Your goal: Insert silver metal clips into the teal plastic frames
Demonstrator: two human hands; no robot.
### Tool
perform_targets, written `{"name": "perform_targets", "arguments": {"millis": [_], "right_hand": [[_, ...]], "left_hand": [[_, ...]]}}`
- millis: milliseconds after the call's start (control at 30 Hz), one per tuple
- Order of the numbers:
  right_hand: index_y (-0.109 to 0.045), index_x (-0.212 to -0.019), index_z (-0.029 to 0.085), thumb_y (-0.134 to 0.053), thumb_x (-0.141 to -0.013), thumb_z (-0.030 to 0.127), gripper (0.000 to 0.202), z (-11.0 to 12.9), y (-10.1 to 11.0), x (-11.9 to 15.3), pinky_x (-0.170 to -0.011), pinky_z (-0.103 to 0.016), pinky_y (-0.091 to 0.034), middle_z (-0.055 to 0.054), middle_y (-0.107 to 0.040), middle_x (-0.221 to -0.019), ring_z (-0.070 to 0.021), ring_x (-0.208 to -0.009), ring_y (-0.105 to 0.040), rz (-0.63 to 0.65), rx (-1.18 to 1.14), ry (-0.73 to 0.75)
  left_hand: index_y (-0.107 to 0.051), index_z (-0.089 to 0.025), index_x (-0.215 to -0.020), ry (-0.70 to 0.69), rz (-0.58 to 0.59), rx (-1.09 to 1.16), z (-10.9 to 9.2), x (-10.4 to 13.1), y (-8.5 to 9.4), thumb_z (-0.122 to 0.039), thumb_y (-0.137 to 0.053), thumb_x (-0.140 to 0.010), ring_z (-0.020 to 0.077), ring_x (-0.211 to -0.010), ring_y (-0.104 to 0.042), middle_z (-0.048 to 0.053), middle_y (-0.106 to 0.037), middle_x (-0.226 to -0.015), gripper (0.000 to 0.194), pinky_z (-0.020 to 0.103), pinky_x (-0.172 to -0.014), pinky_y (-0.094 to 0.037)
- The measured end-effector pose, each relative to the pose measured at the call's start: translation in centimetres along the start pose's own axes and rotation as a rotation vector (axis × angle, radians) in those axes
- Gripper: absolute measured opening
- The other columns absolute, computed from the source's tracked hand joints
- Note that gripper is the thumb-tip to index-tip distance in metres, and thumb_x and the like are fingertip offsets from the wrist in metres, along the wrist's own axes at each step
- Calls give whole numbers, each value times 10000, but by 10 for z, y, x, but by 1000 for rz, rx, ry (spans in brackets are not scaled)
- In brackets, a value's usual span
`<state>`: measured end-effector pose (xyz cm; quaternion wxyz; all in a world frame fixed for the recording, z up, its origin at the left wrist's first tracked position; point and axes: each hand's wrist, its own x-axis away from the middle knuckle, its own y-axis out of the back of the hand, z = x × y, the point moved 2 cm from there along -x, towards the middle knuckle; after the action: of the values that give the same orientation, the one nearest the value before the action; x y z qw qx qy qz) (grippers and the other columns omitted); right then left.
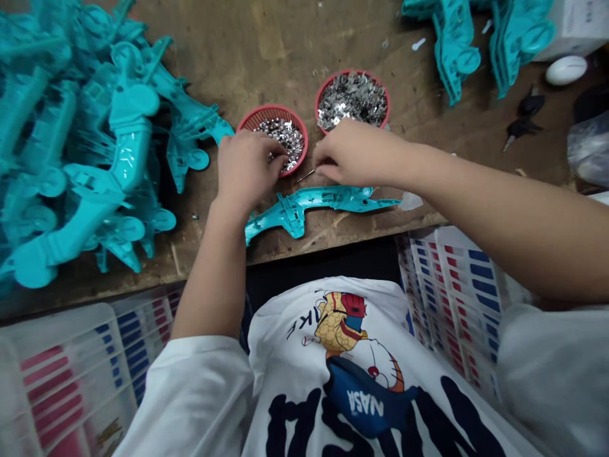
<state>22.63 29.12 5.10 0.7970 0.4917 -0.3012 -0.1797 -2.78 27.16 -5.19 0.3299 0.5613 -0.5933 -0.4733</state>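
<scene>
My left hand (250, 166) reaches over a red plastic basket (251, 115) of small shiny metal pieces (288, 136). Its fingers are curled at the near side of the pieces; what lies between the fingertips is hidden. Closed in a pinch, my right hand (347, 152) holds a thin metal rod (306, 176) that points left and down. Its wrist passes just in front of a second red basket (387, 101), heaped with metal clips (352, 98). Below both hands, a long turquoise plastic part (316, 200) lies on the wooden table, its ribbed inner side up.
A large pile of turquoise parts (95, 127) fills the left of the table (266, 57). More such parts (457, 44) lie at the back right, near a white box (583, 28), a white oval object (566, 70) and keys (522, 127). Plastic crates (457, 273) flank my lap.
</scene>
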Motion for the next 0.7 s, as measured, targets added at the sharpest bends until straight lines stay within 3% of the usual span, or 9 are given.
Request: {"name": "perform_targets", "arguments": {"millis": [100,200,367,433,500,600,700], "right_hand": [[-844,-1511,262,-579,-1140,282,457,-3,9,0,-1088,-386,-573,-105,-869,-1399,-324,-1333,-768,-93,-88,-44],[-766,-1621,309,-559,-1137,314,526,-3,12,1,-1079,-380,-584,-69,-837,-1494,-304,-1364,-756,-73,-182,3],[-825,-1495,324,-543,-1129,327,462,4,15,3,-1131,-386,-561,-51,-831,-1505,-287,-1368,-746,-41,-232,137],[-824,-1499,325,-547,-1137,338,456,4,15,2,-1151,-400,-554,-53,-822,-1522,-302,-1413,-724,-6,-212,140],[-811,-1526,335,-538,-1150,337,465,0,13,0,-1154,-416,-553,-54,-813,-1536,-318,-1452,-701,50,-179,115],[-836,-1480,289,-534,-1154,260,445,-6,2,-6,-1152,-425,-537,-85,-826,-1481,-324,-1417,-708,133,-65,162],[-866,-1378,206,-566,-1135,165,388,-7,-15,-12,-1114,-421,-514,-107,-831,-1406,-312,-1331,-732,223,52,311]], "left_hand": [[-830,-318,-1068,-24,-66,50,-22,15,17,-484,-664,-1067,321,-1205,-700,45,-859,-1129,235,634,-1137,-502],[-815,-350,-1062,-59,-120,81,-50,30,34,-488,-669,-1105,343,-1195,-738,43,-858,-1144,205,637,-1118,-556],[-786,-340,-1033,-37,-242,140,-84,54,42,-474,-664,-1149,313,-1110,-805,41,-863,-1093,216,574,-1051,-651],[-791,-323,-1109,-21,-308,178,-92,71,34,-455,-620,-1186,289,-1147,-831,54,-880,-1154,229,540,-1074,-671],[-788,-289,-1326,-50,-285,177,-100,93,19,-432,-597,-1199,303,-1358,-810,115,-867,-1387,270,551,-1209,-642],[-626,-200,-1686,-152,-58,137,-109,130,-14,-433,-670,-1144,393,-1707,-575,224,-650,-1757,591,636,-1411,-486],[-578,-197,-1755,-167,36,97,-110,158,-38,-427,-712,-1107,436,-1727,-543,225,-614,-1789,700,678,-1441,-425]]}}
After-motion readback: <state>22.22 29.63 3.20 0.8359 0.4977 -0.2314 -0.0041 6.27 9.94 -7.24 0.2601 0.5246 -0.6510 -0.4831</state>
